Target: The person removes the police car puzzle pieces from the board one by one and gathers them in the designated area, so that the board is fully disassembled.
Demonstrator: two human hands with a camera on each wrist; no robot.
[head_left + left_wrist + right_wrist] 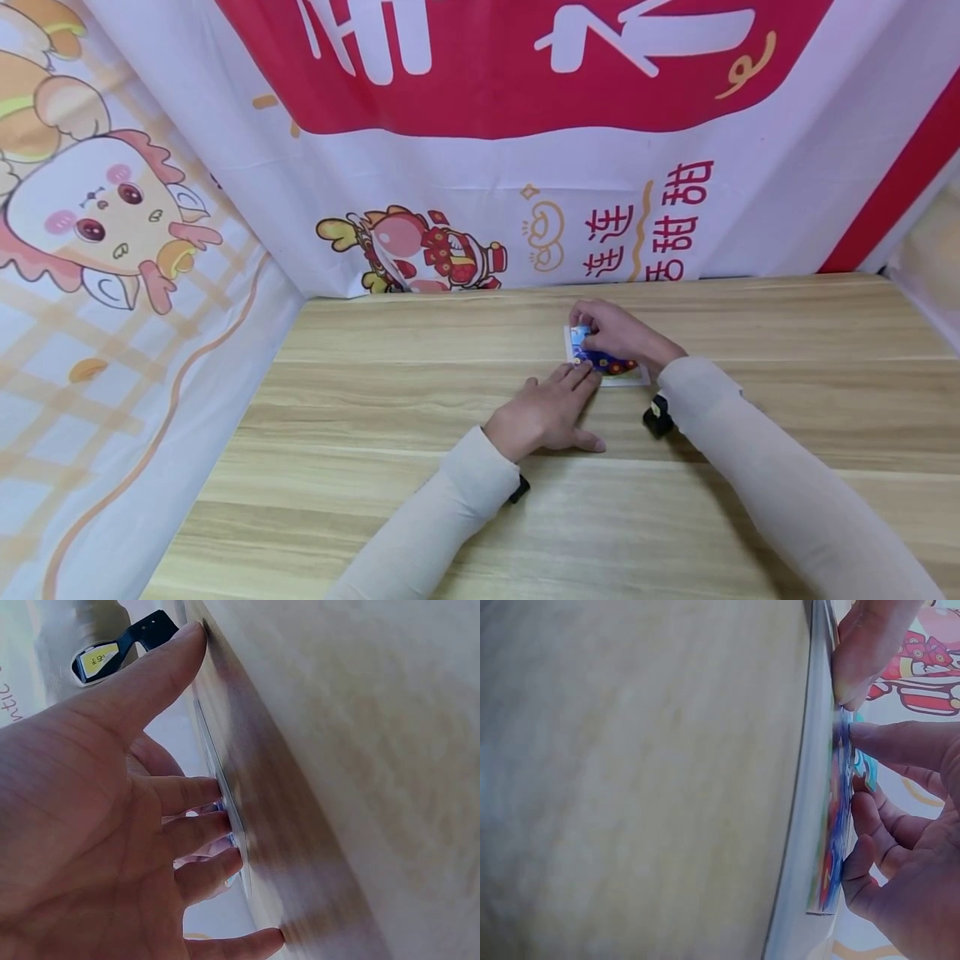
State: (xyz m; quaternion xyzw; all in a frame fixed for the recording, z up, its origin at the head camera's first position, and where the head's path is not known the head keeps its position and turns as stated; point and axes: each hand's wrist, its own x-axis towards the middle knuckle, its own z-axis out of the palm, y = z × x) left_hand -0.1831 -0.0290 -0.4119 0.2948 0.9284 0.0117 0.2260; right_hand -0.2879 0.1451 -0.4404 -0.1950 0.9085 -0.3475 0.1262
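Observation:
A small flat picture board [628, 382] with a white border lies on the table, its picture dark blue with red and yellow spots. My left hand [546, 415] presses straight fingertips on the board's near left edge, thumb spread apart. In the left wrist view, the little finger [240, 946] touches the wood beside it. Over the board's upper left part, my right hand [618, 333] pinches a small teal and brown puzzle piece [865, 772], which stands tilted up from the picture. The right hand's curled lower fingers rest at the picture, partly covering it.
The wooden table [360, 400] meets a hanging cloth [465, 175] with red print close behind the board. Another printed cloth [97, 400] hangs along the left side. Black wrist mounts [658, 417] sit under both sleeves, near the tabletop.

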